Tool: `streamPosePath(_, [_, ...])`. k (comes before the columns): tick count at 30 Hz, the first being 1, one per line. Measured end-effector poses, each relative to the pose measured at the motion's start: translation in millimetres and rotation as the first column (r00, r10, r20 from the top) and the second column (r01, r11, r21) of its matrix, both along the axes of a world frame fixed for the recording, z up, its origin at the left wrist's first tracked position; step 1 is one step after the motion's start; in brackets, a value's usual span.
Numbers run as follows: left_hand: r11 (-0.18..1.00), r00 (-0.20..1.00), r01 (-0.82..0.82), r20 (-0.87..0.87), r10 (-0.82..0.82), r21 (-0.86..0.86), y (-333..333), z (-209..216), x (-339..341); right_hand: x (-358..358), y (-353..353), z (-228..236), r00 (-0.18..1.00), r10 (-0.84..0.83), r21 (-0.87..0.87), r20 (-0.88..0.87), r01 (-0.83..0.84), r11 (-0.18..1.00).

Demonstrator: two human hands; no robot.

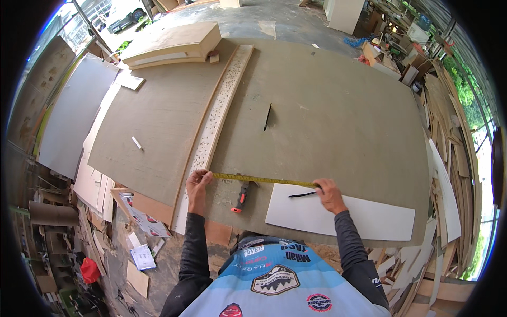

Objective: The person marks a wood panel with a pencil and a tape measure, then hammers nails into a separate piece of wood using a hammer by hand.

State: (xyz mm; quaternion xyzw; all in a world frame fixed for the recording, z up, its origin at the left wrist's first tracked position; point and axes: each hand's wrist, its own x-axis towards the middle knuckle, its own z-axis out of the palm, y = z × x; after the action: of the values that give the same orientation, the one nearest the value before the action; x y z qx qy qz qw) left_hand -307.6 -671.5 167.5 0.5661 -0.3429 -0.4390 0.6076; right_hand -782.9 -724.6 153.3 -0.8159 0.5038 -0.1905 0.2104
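A yellow tape measure (264, 179) is stretched across the near part of the large grey-brown worktable (327, 121). My left hand (198, 184) pinches its left end beside the long speckled board (224, 100). At the other end, my right hand (330, 196) is closed around the tape, over a white panel (364, 217); the tape's case is hidden. A thin black strip (302, 195) reaches left from my right hand above the panel; whether it is held, I cannot tell. Below the tape lies a tool with a black and red handle (241, 198), its head partly under the tape.
A slim black pen-like object (268, 117) and a small white stick (137, 143) lie on the table. Pale wooden box-like pieces (171, 45) stand at the far left corner. Stacked boards (449, 137) line the right side; offcuts and papers (142, 257) litter the floor.
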Motion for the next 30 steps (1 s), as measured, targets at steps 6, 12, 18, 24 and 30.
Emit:
streamPosePath(6, [0.953, 0.714, -0.255, 0.696, 0.070, 0.166, -33, -13, 38, -40, -62, -29, 0.983, -0.176, -0.018, -0.043, 0.176, 0.984])
streamPosePath(12, [0.733, 0.458, -0.419, 0.821, -0.339, 0.537, -7, -29, 56, -26, -124, -47, 0.935, -0.310, -0.090, -0.174, 0.298, 0.950])
streamPosePath(18, [0.802, 0.405, -0.427, 0.881, -0.244, 0.418, -3, -52, 51, 3, -168, -43, 0.900, -0.331, -0.108, -0.284, 0.312, 0.944])
streamPosePath(24, [0.791, 0.420, -0.427, 0.871, -0.255, 0.438, -5, -45, 31, 10, -189, -51, 0.908, -0.291, -0.120, -0.302, 0.267, 0.956])
streamPosePath(30, [0.801, 0.430, -0.435, 0.877, -0.217, 0.411, -5, -49, 21, 5, -196, -58, 0.920, -0.277, -0.126, -0.277, 0.251, 0.960])
